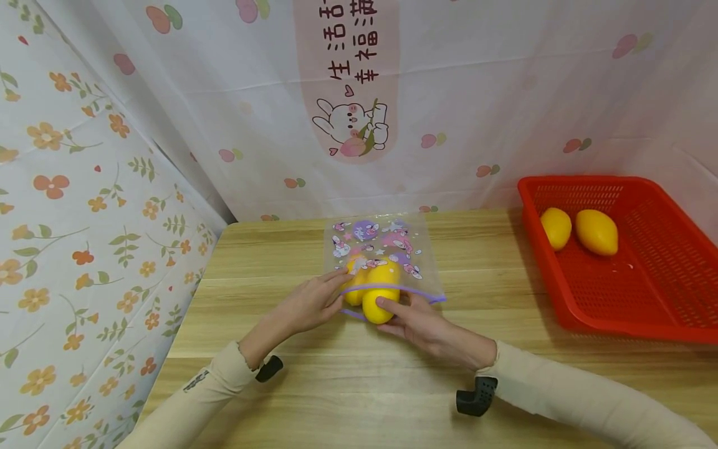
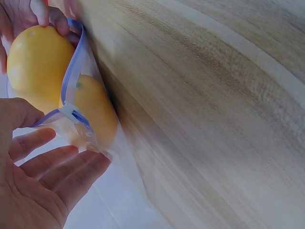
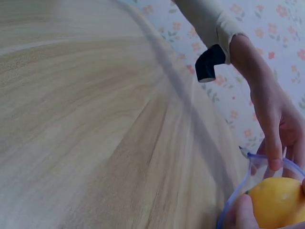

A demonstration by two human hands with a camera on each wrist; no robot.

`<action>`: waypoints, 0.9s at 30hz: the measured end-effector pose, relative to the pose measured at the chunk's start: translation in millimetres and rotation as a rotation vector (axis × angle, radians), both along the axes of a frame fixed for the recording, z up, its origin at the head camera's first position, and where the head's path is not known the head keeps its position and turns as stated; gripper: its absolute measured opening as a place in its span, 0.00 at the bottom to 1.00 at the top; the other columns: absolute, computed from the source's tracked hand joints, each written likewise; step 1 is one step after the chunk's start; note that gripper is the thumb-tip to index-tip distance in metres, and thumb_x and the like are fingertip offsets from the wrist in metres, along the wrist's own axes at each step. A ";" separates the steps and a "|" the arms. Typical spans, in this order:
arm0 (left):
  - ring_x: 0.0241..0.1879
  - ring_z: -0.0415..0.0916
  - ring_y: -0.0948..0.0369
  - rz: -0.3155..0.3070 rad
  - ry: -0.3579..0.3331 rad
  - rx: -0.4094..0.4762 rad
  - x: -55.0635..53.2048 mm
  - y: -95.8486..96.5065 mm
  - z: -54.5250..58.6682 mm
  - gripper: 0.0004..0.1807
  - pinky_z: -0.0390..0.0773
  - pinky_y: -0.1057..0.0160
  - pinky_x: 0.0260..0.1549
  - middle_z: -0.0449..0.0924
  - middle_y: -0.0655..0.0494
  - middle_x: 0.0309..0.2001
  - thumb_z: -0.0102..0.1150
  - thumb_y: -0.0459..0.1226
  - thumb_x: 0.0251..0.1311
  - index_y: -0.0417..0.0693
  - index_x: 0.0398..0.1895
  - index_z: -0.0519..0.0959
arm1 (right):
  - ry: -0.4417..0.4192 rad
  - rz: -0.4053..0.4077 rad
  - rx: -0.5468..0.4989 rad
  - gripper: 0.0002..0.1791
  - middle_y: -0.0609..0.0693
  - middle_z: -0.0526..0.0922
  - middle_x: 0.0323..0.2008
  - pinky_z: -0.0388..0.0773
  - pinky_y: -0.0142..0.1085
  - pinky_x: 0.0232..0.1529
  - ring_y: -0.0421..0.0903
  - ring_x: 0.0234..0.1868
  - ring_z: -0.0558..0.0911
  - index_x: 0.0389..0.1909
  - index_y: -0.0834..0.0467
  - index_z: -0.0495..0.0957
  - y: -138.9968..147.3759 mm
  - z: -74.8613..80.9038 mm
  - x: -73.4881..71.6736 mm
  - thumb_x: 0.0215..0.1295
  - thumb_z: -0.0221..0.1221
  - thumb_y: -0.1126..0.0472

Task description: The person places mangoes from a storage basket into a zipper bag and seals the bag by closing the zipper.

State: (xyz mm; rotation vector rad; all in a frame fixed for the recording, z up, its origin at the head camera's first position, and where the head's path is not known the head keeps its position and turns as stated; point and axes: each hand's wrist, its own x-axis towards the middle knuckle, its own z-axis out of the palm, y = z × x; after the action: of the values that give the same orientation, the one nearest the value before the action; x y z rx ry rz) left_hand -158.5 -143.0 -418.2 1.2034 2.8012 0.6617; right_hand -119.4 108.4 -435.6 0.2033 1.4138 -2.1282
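Note:
A clear zip bag (image 1: pixel 374 234) with a purple rim and pink cartoon prints lies on the table, its mouth toward me. My right hand (image 1: pixel 422 321) grips a yellow lemon (image 1: pixel 379 307) at that mouth, thumb on top. Further inside, another lemon (image 2: pixel 95 112) shows through the plastic. On the other side my left hand (image 1: pixel 311 302) pinches the bag's rim near the white slider (image 2: pixel 72 112), its thumb at the mouth and its fingers spread along the outside. In the right wrist view the held lemon (image 3: pixel 276 202) sits between both hands, framed by the purple rim.
To the right stands a red plastic basket (image 1: pixel 645 299) with two lemons (image 1: pixel 597 232) near its left wall. The wooden table (image 1: pixel 269 249) meets a printed cloth (image 1: pixel 460 112) at the back and a flowered cloth (image 1: pixel 106 249) at the left.

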 end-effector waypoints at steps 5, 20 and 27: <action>0.21 0.71 0.66 -0.002 0.008 0.000 0.4 -0.5 0.7 0.24 0.80 0.58 0.42 0.70 0.36 0.67 0.60 0.31 0.68 0.35 0.67 0.73 | 0.013 -0.005 0.007 0.36 0.66 0.63 0.67 0.78 0.48 0.56 0.56 0.51 0.81 0.74 0.67 0.53 0.2 -1.7 -3.1 0.74 0.60 0.61; 0.13 0.55 0.72 -0.021 0.011 0.003 -0.8 -0.6 2.2 0.24 0.80 0.61 0.35 0.71 0.35 0.67 0.60 0.31 0.68 0.34 0.66 0.73 | -0.012 -0.019 -0.020 0.34 0.67 0.64 0.66 0.79 0.46 0.56 0.57 0.55 0.80 0.74 0.67 0.54 1.1 -2.4 -6.9 0.76 0.58 0.60; 0.16 0.60 0.72 -0.025 0.016 0.004 -1.0 -0.8 1.1 0.24 0.81 0.57 0.44 0.71 0.35 0.66 0.60 0.31 0.68 0.34 0.66 0.73 | -0.001 -0.017 -0.024 0.33 0.67 0.63 0.67 0.77 0.46 0.58 0.58 0.57 0.78 0.74 0.68 0.54 0.2 -1.8 -5.0 0.76 0.57 0.61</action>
State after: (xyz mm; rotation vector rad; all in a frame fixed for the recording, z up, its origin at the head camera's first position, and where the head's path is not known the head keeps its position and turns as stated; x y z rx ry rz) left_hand -159.5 -143.8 -417.1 1.2476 2.7942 0.6595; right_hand -124.4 108.6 -437.4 0.2078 1.3898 -2.1579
